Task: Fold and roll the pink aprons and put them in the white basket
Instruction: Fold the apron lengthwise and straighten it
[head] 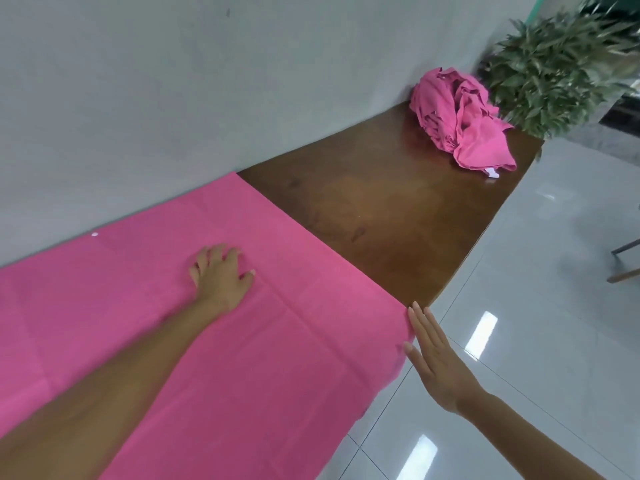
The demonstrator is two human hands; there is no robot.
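Head: apron (263, 358) cut off left

The spread apron (277, 358) runs off the left and bottom edges; the plant (554, 74) is blurred.

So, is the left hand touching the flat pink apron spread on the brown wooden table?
Touching. The head view shows the left hand lying palm down on the flat pink apron, with no gap visible between them.
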